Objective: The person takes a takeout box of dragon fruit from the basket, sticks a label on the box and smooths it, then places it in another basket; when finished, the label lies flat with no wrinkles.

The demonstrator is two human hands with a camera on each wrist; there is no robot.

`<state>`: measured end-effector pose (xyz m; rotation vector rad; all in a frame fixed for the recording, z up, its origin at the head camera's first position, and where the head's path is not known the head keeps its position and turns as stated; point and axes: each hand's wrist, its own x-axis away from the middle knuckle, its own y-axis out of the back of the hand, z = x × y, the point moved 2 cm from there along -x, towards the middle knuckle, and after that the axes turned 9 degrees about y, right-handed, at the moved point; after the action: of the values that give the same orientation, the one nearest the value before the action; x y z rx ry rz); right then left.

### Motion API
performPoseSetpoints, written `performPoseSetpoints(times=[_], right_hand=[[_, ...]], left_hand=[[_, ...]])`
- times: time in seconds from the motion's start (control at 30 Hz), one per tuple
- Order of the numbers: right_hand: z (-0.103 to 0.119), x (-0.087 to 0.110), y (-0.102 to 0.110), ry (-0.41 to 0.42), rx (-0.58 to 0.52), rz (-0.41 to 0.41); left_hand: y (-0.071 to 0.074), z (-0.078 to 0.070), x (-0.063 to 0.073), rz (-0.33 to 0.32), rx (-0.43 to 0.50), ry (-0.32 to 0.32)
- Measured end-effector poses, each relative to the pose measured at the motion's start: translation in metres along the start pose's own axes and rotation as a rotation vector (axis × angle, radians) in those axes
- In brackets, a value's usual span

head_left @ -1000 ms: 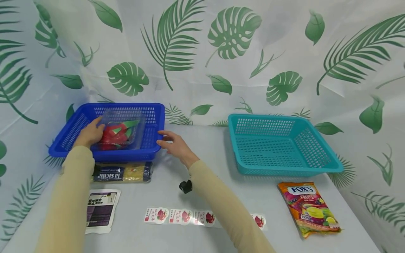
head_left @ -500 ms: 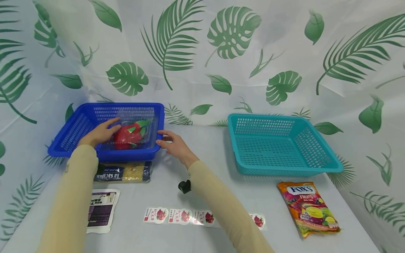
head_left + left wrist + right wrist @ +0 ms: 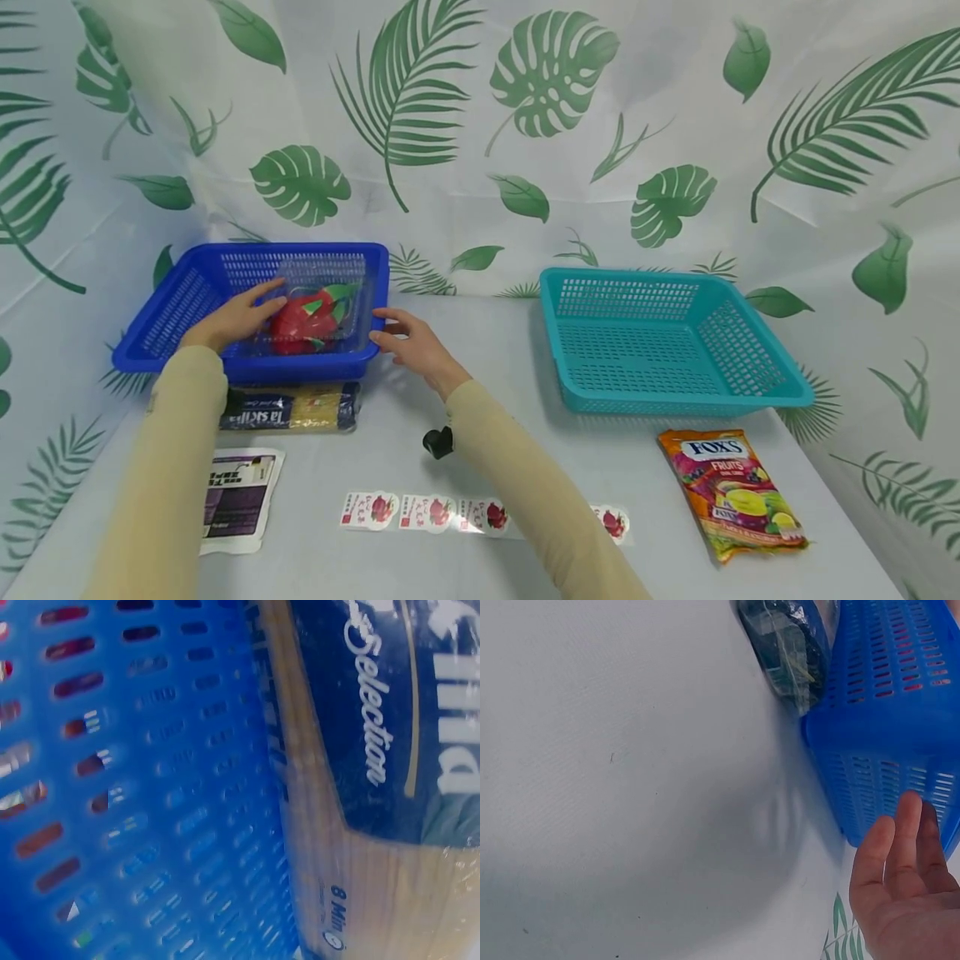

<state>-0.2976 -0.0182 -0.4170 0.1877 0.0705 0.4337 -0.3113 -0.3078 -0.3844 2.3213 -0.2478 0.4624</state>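
In the head view, the blue basket (image 3: 358,367) at the left holds a clear plastic box (image 3: 352,325) with a red dragon fruit (image 3: 300,323) with green tips inside. My left hand (image 3: 236,318) reaches over the basket's front rim. Its fingers extend along the box's left side. At the basket's right end is my right hand (image 3: 416,342), fingertips right at the rim. The right wrist view shows its fingers (image 3: 905,836) fairly straight beside the end wall. A pack of spaghetti (image 3: 300,408) lies along the basket's front; in the left wrist view its printed wrapper (image 3: 375,712) fills the right side.
A turquoise basket (image 3: 570,400) stands at the right, with an orange candy bag (image 3: 735,496) in front. A purple and white pouch (image 3: 243,500) lies front left. Along the front runs a strip of stickers (image 3: 429,513), partly hidden by my right sleeve. Leaf-print cloth hangs behind.
My left hand and the box with the dragon fruit have moved right inside the blue basket, then stayed there for the last half second. The right hand has stayed at the rim.
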Motion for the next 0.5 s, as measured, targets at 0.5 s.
performPoseSetpoints(times=[0.5], right_hand=[[-0.0019, -0.0024, 0.0002, -0.007, -0.039, 0.017]], left_hand=[[0.0061, 0.0105, -0.0018, 0.097, 0.045, 0.043]])
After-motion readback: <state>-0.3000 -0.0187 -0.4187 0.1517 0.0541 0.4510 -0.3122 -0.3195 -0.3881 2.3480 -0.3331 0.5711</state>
